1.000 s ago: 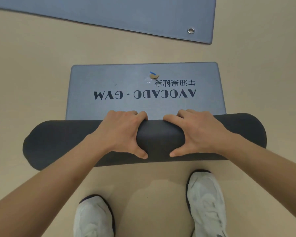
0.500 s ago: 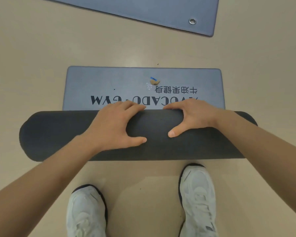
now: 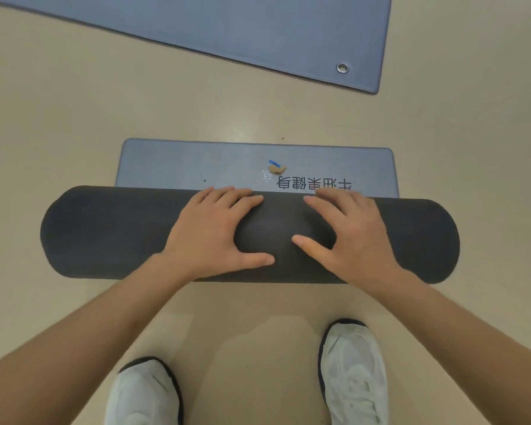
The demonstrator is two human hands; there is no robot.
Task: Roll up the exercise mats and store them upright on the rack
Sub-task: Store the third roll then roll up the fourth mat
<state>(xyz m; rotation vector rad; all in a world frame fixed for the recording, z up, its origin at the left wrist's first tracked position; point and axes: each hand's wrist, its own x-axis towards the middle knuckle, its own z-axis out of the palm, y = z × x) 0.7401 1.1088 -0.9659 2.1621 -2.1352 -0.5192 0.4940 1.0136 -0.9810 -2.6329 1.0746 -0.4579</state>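
A thick dark roll of exercise mat [image 3: 105,234] lies across the floor in front of my feet. Its short unrolled grey-blue tail [image 3: 181,167] sticks out on the far side, with printed characters partly covered by the roll. My left hand [image 3: 209,237] presses flat on top of the roll just left of centre, fingers spread. My right hand [image 3: 353,237] presses on it just right of centre, fingers reaching the far edge. Both thumbs point inward on the near side.
A second grey-blue mat [image 3: 258,29] lies flat at the top of the view, with a metal eyelet [image 3: 343,68] near its corner. Beige floor [image 3: 59,124] surrounds both mats. My white shoes [image 3: 354,375] stand just behind the roll.
The roll has moved away from me over the flat tail, covering the AVOCADO GYM lettering. My hands shifted from curled around the roll to pressing on its top.
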